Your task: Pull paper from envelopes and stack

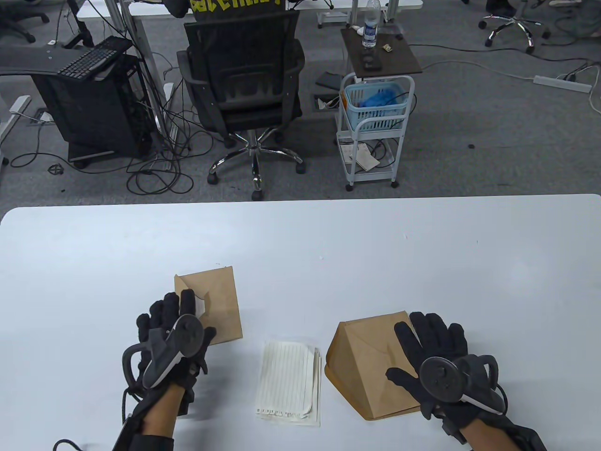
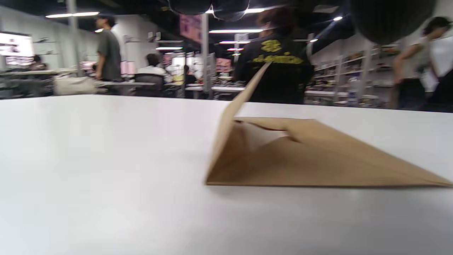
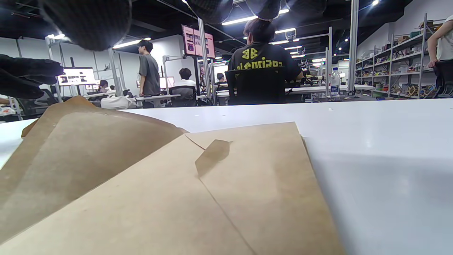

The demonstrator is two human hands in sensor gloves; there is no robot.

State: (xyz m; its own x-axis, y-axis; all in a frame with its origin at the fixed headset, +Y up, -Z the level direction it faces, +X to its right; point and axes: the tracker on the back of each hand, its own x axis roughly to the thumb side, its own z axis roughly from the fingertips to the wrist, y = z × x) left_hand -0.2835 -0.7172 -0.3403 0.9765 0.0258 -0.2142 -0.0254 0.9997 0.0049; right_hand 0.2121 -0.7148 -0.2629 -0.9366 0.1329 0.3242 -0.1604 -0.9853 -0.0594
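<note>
Now the left hand [image 1: 171, 329] rests on the nine-o'clock envelope [image 1: 220, 300] (grasp unclear), right hand [image 1: 434, 350] lies flat on the three-o'clock envelope [image 1: 371, 361]; slide paper toward the six-o'clock stack [image 1: 288, 380].

A big brown envelope [image 3: 226, 198] lies flat on the white table [image 3: 382, 148] and fills the bottom of the right wrist view. Its flap [image 3: 85, 148] is lifted up on the left side. A little brown tab [image 3: 212, 156] sticks out near the middle. Dark glove fingertips [image 3: 88, 21] hang down from the top edge. Another dark glove [image 3: 24, 79] pokes in at the left edge, above the flap. Behind the table, a person in a black shirt with yellow letters [image 3: 263, 60] sits in a chair, facing away. A man in a grey shirt [image 3: 148, 74] stands farther left. A water bottle [image 3: 335, 83] stands on the right, near some shelves [image 3: 400, 63].
</note>
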